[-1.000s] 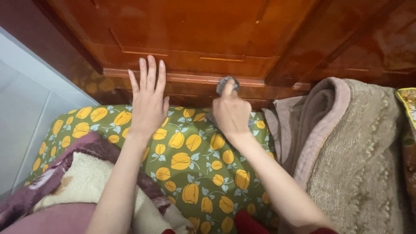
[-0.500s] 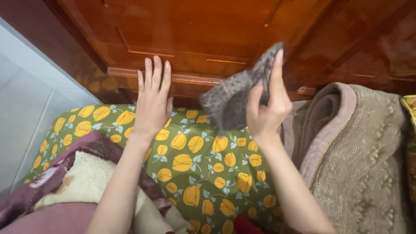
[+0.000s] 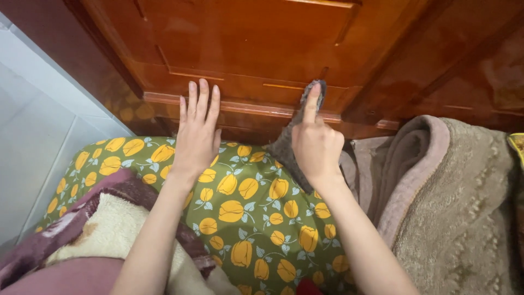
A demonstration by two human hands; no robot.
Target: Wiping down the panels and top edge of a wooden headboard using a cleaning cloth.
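Your right hand [image 3: 314, 147] is pressing the grey cloth [image 3: 297, 134] back against the wooden headboard [image 3: 245, 49] ledge after lifting it, index finger extended behind it; your left hand [image 3: 197, 136] is staying flat, fingers together, beside it.

This is a bedroom in a home. A polished wooden headboard [image 3: 245, 49] with carved panels stands at the far side. Near it lies a green sheet [image 3: 256, 213] printed with yellow flowers. A thick beige blanket [image 3: 458, 218] is bunched on the right, a purple and cream one [image 3: 93, 224] on the left, beside a pale wall [image 3: 38, 125].
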